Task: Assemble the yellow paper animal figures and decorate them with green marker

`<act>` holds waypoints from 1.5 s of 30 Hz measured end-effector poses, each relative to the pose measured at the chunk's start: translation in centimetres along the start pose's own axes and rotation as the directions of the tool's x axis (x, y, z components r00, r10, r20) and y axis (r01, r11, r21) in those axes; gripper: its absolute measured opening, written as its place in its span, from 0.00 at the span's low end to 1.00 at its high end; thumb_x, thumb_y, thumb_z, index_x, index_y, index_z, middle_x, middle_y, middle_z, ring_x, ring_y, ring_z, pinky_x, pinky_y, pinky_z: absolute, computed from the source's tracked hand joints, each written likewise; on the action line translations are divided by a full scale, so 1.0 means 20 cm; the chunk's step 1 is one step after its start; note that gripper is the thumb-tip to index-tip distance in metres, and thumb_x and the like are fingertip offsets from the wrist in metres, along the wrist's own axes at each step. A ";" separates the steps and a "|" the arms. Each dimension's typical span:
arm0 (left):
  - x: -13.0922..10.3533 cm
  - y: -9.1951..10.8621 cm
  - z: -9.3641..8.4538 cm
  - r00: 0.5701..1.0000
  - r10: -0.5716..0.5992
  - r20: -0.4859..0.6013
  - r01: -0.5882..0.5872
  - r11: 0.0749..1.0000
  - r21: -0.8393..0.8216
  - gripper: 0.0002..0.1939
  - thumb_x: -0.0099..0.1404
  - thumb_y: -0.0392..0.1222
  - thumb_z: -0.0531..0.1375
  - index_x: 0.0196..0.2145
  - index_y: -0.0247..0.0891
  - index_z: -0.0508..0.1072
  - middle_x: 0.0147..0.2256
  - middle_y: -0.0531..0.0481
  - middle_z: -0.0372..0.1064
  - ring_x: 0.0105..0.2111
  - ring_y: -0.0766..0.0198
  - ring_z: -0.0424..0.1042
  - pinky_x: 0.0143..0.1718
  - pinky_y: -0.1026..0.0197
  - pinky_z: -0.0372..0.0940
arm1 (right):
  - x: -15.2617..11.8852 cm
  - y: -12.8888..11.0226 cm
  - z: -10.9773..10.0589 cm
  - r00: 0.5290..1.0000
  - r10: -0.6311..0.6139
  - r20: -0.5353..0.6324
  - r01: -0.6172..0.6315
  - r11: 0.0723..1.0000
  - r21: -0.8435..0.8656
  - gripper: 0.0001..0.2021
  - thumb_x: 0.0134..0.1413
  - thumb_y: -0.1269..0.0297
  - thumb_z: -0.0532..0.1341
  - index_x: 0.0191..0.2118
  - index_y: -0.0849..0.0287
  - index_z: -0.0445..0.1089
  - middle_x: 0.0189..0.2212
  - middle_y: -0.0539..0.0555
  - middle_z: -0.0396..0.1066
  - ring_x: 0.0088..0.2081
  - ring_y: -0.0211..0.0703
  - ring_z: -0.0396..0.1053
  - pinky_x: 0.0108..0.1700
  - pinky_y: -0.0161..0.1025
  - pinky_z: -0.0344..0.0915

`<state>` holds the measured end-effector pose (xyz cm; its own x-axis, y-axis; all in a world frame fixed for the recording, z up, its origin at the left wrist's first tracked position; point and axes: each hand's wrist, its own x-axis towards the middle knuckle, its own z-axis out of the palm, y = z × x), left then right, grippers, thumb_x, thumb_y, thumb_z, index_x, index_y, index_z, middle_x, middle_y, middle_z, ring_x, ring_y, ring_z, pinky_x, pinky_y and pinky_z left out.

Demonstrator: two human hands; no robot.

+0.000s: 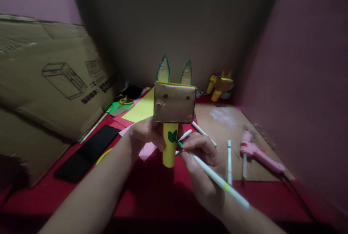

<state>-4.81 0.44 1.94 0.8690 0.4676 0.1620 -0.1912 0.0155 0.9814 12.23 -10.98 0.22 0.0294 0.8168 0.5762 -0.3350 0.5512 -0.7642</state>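
A cardboard animal figure is held up in front of me, with a boxy head, two dark dot eyes and two pointed ears edged in green. Below the head is a yellow paper tube bearing a dark green heart or leaf shape. My left hand grips the figure from behind and the left, fingers partly hidden by it. Pinched in my right hand is a white marker with a green tip, which touches or nearly touches the right edge of the green shape.
To the right, a pink glue gun and white markers lie on a cardboard sheet. Another yellow figure stands behind. Leftward are a black phone, coloured paper and a large cardboard box.
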 end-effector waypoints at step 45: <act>0.04 0.02 0.02 0.999 0.009 0.052 -0.014 0.997 0.080 0.26 0.44 0.38 0.76 0.42 0.35 0.78 0.39 0.44 0.79 0.38 0.53 0.78 0.35 0.62 0.75 | 0.02 -0.03 0.00 0.986 -0.160 0.042 0.166 0.963 -0.211 0.10 0.58 0.76 0.57 0.39 0.52 0.68 0.31 0.49 0.65 0.31 0.39 0.64 0.31 0.38 0.62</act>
<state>-4.13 0.50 2.49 0.8896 0.4212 0.1763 -0.1660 -0.0613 0.9842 12.38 -10.91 0.94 0.0435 0.7099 0.7029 -0.1190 0.7023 -0.7019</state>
